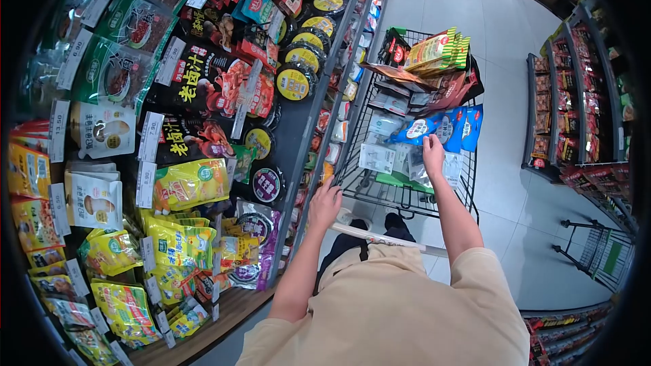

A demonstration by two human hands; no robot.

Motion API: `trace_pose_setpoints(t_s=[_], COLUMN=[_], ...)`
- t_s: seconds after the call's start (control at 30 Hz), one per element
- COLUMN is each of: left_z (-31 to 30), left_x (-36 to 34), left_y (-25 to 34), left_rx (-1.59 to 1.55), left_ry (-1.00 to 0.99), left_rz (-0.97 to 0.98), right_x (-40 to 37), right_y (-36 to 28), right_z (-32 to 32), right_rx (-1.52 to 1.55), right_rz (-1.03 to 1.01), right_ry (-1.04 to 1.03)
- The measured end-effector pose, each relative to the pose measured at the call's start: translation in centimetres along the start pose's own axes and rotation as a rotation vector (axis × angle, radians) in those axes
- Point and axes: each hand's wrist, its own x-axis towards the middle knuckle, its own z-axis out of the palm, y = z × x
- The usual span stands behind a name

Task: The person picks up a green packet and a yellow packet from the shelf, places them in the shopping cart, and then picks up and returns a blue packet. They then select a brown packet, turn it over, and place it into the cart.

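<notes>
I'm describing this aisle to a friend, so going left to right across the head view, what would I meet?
White pouches → black shelf packets → left hand → right hand → the small cart at far right. Things overlapping these are left out.

Blue packets (pixel 456 129), black wire cart (pixel 369 179), plain beige shirt (pixel 400 305), pale grey tiled floor (pixel 505 20)

We see bright, even overhead light, with glare on plastic packets (pixel 125 74) and a soft sheen on floor tiles (pixel 498 17). Fisheye distortion bends the edges, corners go black, and small print looks soft.
</notes>
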Motion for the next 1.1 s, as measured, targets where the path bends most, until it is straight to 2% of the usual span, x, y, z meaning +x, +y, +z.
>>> trace_pose_setpoints(t_s=[0.07,0.43,0.5,0.63,0.7,0.73,0.8,0.83,0.9,0.93,1.03,1.1], left_z=[-0.2,-0.1,-0.2,-1.3,-2.4,-3.4,-5.6,-6.8,-8.4,-9.3,-12.8,-13.3], left_x=[0.1,-0.5,-0.3,-0.5,-1.1,-1.2,-1.7,-2.0,-2.5,-3.0,-4.7,-6.1], left_y=[0.1,-0.3,-0.3,-0.6,0.1,0.8,1.5,1.5,1.5,1.4,1.8,0.3], left_rx=[-0.021,-0.096,-0.106,-0.214,-0.312,-0.406,-0.386,-0.402,-0.472,-0.471,-0.397,-0.379], left_ry=[-0.015,-0.002,0.055,0.089,0.114,0.139,0.14,0.196,0.327,0.334,0.474,0.501], left_rz=[-0.012,-0.037,0.017,0.14,0.124,0.109,0.104,0.154,0.209,0.202,0.257,0.236], right_x=[-1.4,-10.3,-11.8,-15.2,-16.8,-17.6,-19.4,-20.4,-22.2,-23.0,-24.8,-25.5], right_y=[-2.2,-8.2,-9.6,-14.5,-17.3,-18.5,-20.7,-21.9,-23.9,-24.5,-25.8,-26.8], right_z=[-0.9,-3.3,-3.4,-4.3,-4.7,-4.6,-4.1,-3.9,-3.3,-2.6,-0.9,-0.1], right_rx=[0.171,0.415,0.447,0.475,0.477,0.473,0.465,0.461,0.512,0.511,0.501,0.516], right_rz=[-0.02,-0.029,-0.096,-0.091,-0.175,-0.176,-0.428,-0.43,-0.561,-0.564,-0.859,-0.886], right_ry=[0.011,-0.002,-0.002,-0.078,-0.217,-0.213,-0.284,-0.285,-0.467,-0.477,-0.682,-0.724])
